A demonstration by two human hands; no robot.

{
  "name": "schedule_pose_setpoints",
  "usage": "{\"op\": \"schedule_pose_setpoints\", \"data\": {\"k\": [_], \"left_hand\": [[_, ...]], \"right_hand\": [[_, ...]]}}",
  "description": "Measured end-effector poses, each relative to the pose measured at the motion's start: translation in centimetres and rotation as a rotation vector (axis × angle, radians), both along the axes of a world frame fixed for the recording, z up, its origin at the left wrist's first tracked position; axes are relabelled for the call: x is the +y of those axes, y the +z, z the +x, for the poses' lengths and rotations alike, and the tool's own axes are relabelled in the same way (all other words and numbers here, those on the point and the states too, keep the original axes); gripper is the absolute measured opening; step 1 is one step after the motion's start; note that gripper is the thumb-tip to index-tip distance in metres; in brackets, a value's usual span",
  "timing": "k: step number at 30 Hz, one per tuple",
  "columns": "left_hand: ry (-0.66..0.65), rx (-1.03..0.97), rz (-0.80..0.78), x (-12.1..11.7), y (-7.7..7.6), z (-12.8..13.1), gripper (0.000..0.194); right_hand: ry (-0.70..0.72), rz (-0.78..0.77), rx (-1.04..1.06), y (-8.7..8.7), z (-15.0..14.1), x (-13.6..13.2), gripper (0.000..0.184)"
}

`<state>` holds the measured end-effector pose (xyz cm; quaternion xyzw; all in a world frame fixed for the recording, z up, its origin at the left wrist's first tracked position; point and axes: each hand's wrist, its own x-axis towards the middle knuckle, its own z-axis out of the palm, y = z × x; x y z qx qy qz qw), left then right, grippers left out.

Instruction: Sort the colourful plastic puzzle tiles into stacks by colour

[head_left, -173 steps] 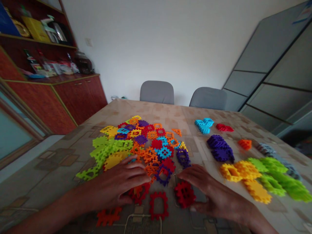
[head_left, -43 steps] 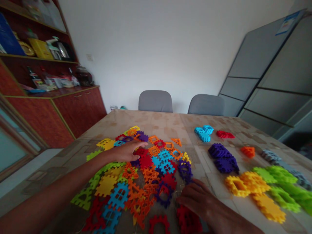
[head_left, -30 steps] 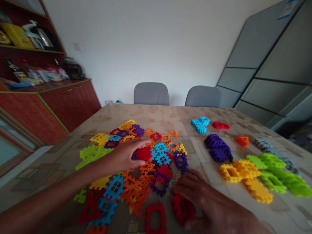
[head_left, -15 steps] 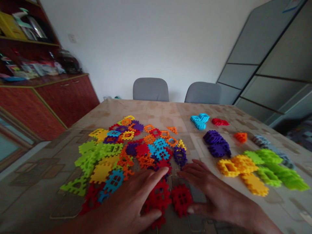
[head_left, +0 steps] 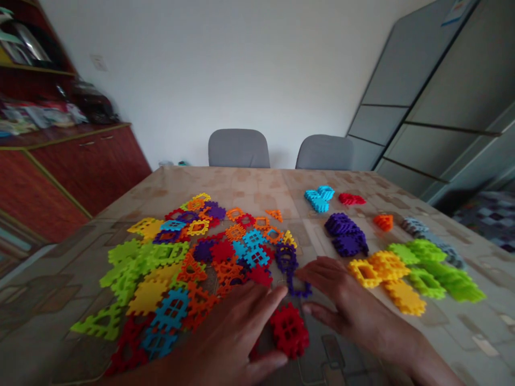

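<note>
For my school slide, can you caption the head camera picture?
Two bare hands, left hand and right hand, flank a red toothed tile beside a mixed pile of colourful tiles.

Beyond your table [head_left: 249,185]
You had two grey chairs [head_left: 238,148] ahead, a red cabinet [head_left: 76,166] left, grey cupboards [head_left: 434,107] right.

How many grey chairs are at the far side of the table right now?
2. One grey chair stands behind the table's far edge left of centre; the other grey chair is just to its right. Only their backrests show; none seems hidden.
</note>
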<state>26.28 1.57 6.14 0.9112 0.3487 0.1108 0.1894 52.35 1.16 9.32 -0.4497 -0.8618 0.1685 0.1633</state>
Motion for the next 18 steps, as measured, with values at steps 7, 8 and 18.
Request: {"op": "schedule_pose_setpoints", "data": {"k": [7,8,18], "left_hand": [[-0.127,0.017,0.612,-1.5,-2.7,-5.4,0.046],[-0.131,0.023,0.642,-1.6,-3.1,-5.4,0.045],[-0.068,-0.100,0.686,-0.8,-5.6,-3.8,0.028]], "right_hand": [[0.209,-0.269,-0.101,-0.7,-2.4,-0.8,0.089],[0.205,-0.271,-0.116,-0.8,-2.6,-0.7,0.089],[0.209,0.015,-0.167,-1.7,-3.3,-0.7,0.051]]}}
